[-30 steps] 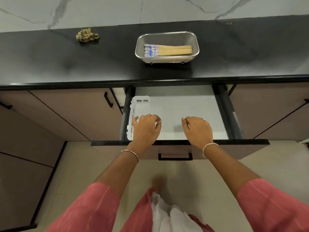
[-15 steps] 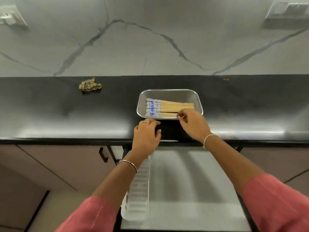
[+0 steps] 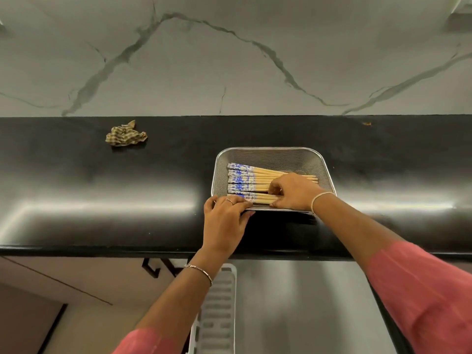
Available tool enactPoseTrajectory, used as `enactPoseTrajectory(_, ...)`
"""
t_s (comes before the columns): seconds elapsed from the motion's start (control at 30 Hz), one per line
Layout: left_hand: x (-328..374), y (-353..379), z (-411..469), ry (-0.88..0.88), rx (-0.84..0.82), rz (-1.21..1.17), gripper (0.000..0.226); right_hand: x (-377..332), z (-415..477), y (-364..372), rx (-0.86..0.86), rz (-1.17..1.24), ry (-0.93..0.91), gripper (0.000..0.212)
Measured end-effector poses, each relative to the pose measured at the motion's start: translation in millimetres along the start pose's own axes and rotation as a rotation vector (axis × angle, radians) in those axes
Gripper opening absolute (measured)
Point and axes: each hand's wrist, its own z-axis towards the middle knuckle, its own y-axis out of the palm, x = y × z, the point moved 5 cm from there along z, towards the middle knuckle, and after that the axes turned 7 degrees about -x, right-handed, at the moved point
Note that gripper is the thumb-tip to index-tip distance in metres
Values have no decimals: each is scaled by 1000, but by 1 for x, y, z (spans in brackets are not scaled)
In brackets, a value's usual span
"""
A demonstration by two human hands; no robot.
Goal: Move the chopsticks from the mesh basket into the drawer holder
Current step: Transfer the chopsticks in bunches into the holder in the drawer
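Note:
A steel mesh basket (image 3: 271, 149) sits on the black counter (image 3: 102, 190). In it lie several wooden chopsticks (image 3: 245, 179) with blue-and-white ends pointing left. My right hand (image 3: 291, 191) is inside the basket, fingers curled around the near chopsticks at their middle. My left hand (image 3: 226, 221) pinches the basket's near-left rim, its fingertips lying over the patterned ends of the nearest chopsticks. Below the counter the drawer (image 3: 306, 302) is pulled out. The white slotted holder (image 3: 217, 310) lies along its left side, partly hidden by my left forearm.
A crumpled checked cloth (image 3: 126, 134) lies on the counter at the back left. A marble wall (image 3: 229, 60) rises behind the counter. A cabinet door with a black handle (image 3: 153, 269) is left of the drawer.
Both hands rose from the drawer's front edge to the basket. My right hand went from the near rim into the basket onto the chopsticks. My left hand reached the rim.

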Motion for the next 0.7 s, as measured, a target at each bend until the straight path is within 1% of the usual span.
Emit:
enactPoseTrajectory(0.2, -3, 2, 2, 21, 13, -1, 21, -7, 17, 0, -49, -172, -38, 30)
enactPoseTrajectory(0.3, -2, 3, 3, 17, 6, 9, 21, -11, 17, 1, -70, -202, -53, 22)
enactPoseTrajectory(0.4, -2, 3, 3, 16, 6, 14, 21, -13, 16, 3, -95, -210, -42, 20)
enactPoseTrajectory(0.47, -1, 2, 3, 12, 7, 25, 22, -11, 16, 6, -102, -208, -29, 15)
enactPoseTrajectory(0.53, 1, 1, 2, 5, 3, 44, 23, -9, 15, 9, -79, -200, -25, 7)
enactPoseTrajectory(0.6, 2, -1, 2, -6, -8, 61, 27, -7, 11, 9, -55, -189, -24, 10)
enactPoseTrajectory(0.7, 7, -6, -1, -13, -3, 62, 39, -7, 1, 0, 3, -161, -19, 14)
